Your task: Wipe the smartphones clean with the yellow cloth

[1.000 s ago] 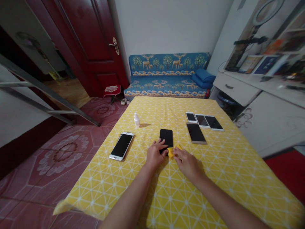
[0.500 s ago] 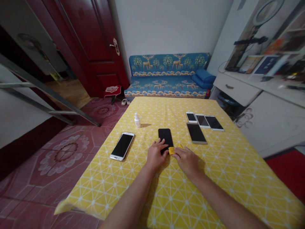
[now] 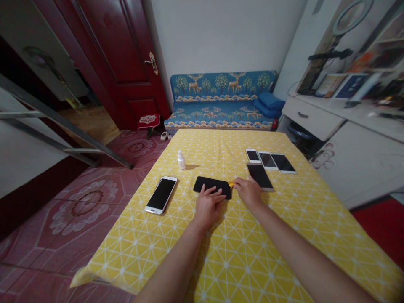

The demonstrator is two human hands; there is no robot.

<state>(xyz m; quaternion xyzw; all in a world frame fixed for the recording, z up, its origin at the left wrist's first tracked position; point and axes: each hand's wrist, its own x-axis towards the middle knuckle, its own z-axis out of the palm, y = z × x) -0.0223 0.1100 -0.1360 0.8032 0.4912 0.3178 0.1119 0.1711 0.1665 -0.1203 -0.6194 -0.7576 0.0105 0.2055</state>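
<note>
A black smartphone (image 3: 205,182) lies crosswise on the yellow patterned tablecloth (image 3: 176,252). My left hand (image 3: 209,206) rests on its screen with the fingers spread. At the phone's right end, my right hand (image 3: 248,192) pinches a small yellow cloth (image 3: 232,184), which touches the phone's edge; most of the cloth is hidden by the fingers. Further left lies a white smartphone (image 3: 161,195) with a dark screen. Behind it stands a small white bottle (image 3: 181,160). Just beyond my right hand lies a larger dark-screened phone (image 3: 261,176), partly covered by the hand.
Three white phones, the smallest (image 3: 253,155), a middle one (image 3: 267,160) and a larger one (image 3: 283,163), lie in a row at the far right of the table. A blue sofa (image 3: 221,113) stands behind the table, a white cabinet (image 3: 372,160) to the right, a metal ladder (image 3: 85,149) to the left.
The black phone has turned from lengthwise to crosswise. My right hand has moved slightly away from me with the cloth, to the phone's right end. My left hand still lies on the phone.
</note>
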